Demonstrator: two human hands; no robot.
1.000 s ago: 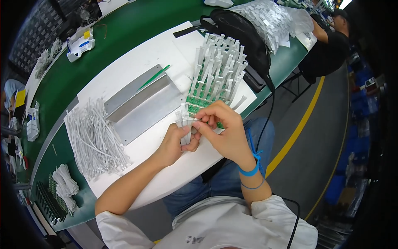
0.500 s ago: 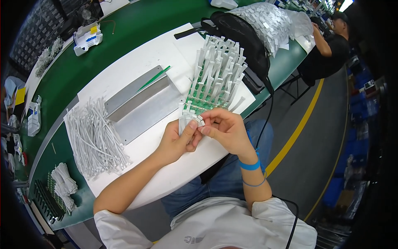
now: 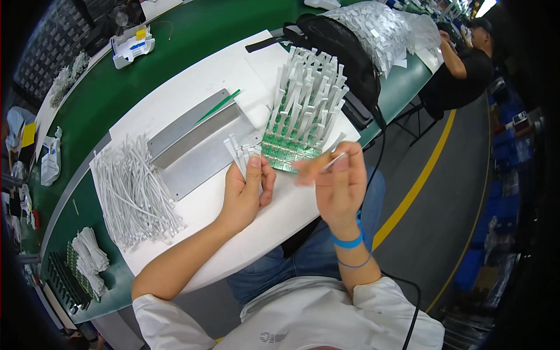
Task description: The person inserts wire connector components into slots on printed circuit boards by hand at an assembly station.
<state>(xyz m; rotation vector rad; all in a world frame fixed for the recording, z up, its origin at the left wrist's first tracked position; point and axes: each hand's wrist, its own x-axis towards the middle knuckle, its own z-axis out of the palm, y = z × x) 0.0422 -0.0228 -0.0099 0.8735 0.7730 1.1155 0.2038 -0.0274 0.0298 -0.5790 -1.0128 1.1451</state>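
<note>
My left hand (image 3: 244, 192) is closed round a small bunch of white flat cables (image 3: 236, 153), whose connector ends stick up above the thumb. To its right, my right hand (image 3: 343, 189) pinches a single white cable (image 3: 333, 161); its fingertips are partly smeared by motion. Just beyond both hands lies a green circuit board panel (image 3: 280, 156). Rows of white cables (image 3: 309, 96) stand upright on its far part, while its near rows show bare green board.
A bent metal plate (image 3: 204, 149) with a green stick (image 3: 219, 107) lies left of the panel. Further left is a heap of white cables (image 3: 137, 195). A black bag (image 3: 341, 58) and a clear bag of white parts (image 3: 373, 32) sit behind. A co-worker (image 3: 466, 64) sits at far right.
My right hand has moved away from the left hand, to the right and slightly up, with a white cable in its fingers. The bunch in my left hand now shows more plainly.
</note>
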